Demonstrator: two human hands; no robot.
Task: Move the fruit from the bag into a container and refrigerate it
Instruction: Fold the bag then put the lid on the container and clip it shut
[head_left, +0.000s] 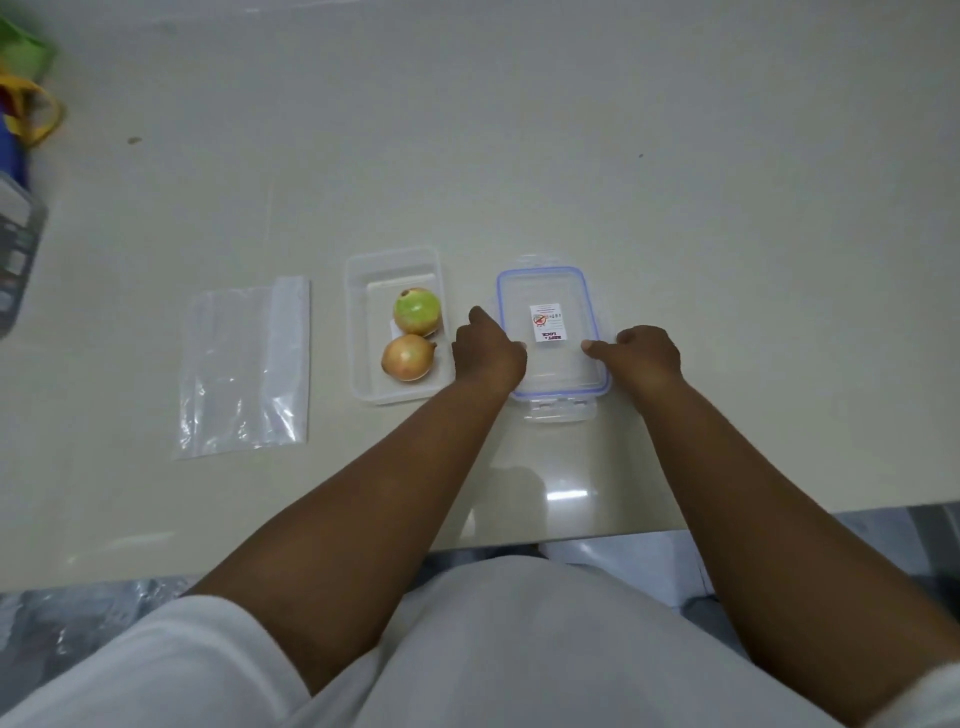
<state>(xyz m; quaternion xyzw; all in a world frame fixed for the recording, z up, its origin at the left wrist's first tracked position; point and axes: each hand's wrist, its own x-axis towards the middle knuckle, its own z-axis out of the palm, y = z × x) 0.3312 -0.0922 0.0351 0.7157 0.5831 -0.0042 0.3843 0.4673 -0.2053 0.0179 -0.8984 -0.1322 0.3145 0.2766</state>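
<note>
1. Far left of my hands, I see the empty clear bag (244, 366) lying flat.
2. Just left of my left hand (488, 356), the open container (358, 332) holds a green fruit (417, 310) and a yellowish one (408, 357).
3. Both hands pinch the lid (550, 332), my right hand (647, 356) at its right edge.

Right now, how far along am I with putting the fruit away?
Done: both fruits sit in the open container, and the plastic bag lies flat beside it. In hand: your left hand and right hand grip the lid's sides. Left: close the container, then refrigerate it.
</note>
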